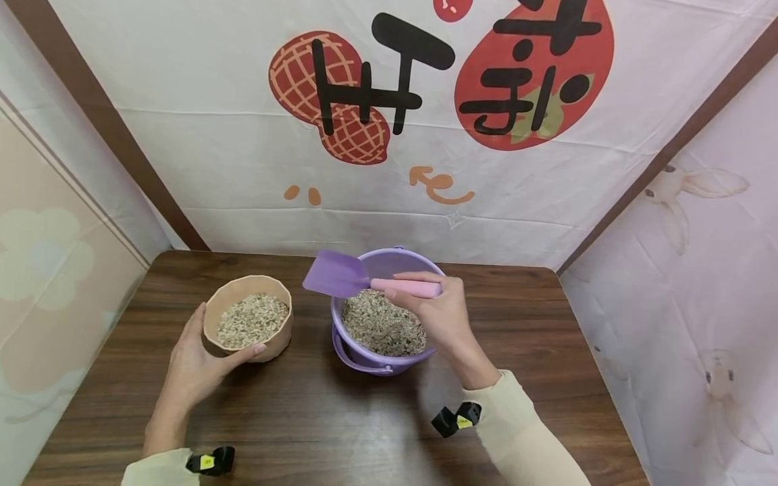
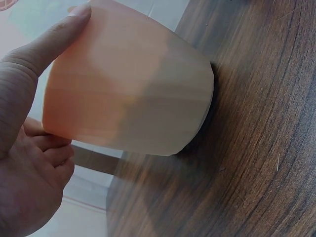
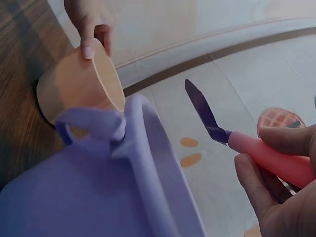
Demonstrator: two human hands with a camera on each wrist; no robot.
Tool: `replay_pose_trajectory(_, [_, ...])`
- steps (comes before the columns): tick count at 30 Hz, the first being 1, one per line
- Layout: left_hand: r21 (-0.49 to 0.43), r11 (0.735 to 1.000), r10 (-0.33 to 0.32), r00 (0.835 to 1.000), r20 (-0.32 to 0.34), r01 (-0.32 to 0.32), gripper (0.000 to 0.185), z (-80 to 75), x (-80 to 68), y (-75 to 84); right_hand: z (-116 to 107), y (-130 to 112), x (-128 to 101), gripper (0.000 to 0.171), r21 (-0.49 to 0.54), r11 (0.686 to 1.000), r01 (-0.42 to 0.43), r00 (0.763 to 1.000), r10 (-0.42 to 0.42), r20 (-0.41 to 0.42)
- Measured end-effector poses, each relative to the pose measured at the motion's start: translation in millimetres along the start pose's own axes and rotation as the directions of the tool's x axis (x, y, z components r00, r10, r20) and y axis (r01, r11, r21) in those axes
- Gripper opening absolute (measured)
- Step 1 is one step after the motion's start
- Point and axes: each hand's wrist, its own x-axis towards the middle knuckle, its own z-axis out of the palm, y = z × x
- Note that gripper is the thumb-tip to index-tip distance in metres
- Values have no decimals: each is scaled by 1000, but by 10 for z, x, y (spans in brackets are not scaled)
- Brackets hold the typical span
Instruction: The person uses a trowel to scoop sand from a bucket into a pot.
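Left wrist view hides grain — left hand (image 2: 24,163) grips cup (image 2: 133,94), right hand (image 1: 440,314) grips scoop (image 1: 365,278).

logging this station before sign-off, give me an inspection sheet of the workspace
surface: dark wood-grain table, no spills seen
job's things: peach bowl partly filled with mixed grain; purple bucket beside it holding more grain, handle folded down at the front; purple scoop with pink handle held above the bucket, blade looks empty
clutter: nothing seen
hands: left hand holds the bowl's near side, thumb on the rim; right hand grips the scoop's handle
cables: nothing seen; small black clips with yellow tags at each cuff
surroundings: white printed cloth with peanut and strawberry art behind the table, pale panels on both sides
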Motion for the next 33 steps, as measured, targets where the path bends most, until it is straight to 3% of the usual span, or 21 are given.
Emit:
replay_pose_trajectory(5, [-2,1000,5,1000,-2,-5,133,6,2,-13,-219,88,-106,40,40,999,-18,998,21,-59])
replay_pose_trajectory(15, [-6,1000,4,1000,-5,-4,133,-6,-6,-17,-584,264,-299,41,27,998,-48,979,52,-197])
replay_pose_trajectory(22, [-7,1000,6,1000,-3,-6,132,-20,-8,-15,-738,368,-388,45,47,998,-38,977,47,-210])
replay_pose_trajectory(33, [13,999,32,999,-10,-32,132,-9,10,-27,-770,424,-416,42,66,997,-32,975,46,-217])
